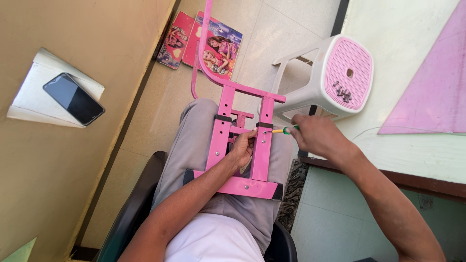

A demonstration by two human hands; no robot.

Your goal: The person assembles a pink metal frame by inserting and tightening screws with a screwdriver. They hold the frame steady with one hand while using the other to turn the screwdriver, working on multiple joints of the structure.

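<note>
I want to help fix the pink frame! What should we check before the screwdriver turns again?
1. Pink frame resting on the lap: ok.
2. Left hand gripping between the frame's bars: ok.
3. Screwdriver tip touching the right bar: ok.
4. Tip seated in a screw head: cannot tell, too small.
5. Right hand closed on the screwdriver handle: ok.
6. Spare screws lying on the stool seat: ok.
</note>
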